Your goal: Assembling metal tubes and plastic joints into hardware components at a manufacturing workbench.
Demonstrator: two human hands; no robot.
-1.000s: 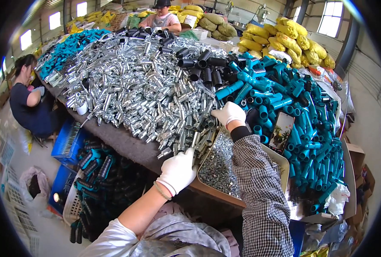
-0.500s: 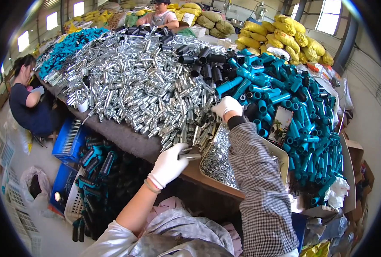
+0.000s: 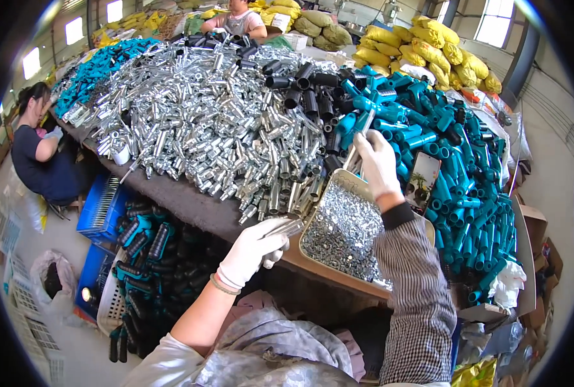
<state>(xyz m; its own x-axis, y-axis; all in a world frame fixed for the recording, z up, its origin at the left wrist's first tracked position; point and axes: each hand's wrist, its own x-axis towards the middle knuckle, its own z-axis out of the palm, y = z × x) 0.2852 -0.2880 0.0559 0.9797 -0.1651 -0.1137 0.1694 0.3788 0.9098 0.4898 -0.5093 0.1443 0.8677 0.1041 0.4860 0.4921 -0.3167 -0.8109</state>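
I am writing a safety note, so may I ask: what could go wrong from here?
The smartphone leans among the teal tubes; if that pile shifts, it might slide. The beige tray of small metal parts sits at the front edge of the table, and the right sleeve passes across it; a bump might spill some. The left hand holds a silver tube near that edge, so a loosened grip could let it fall.

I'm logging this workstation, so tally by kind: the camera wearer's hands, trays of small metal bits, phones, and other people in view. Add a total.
Wearer's hands, left hand and right hand: 2
Tray: 1
Phone: 1
Other people, left person and far person: 2
Total: 6
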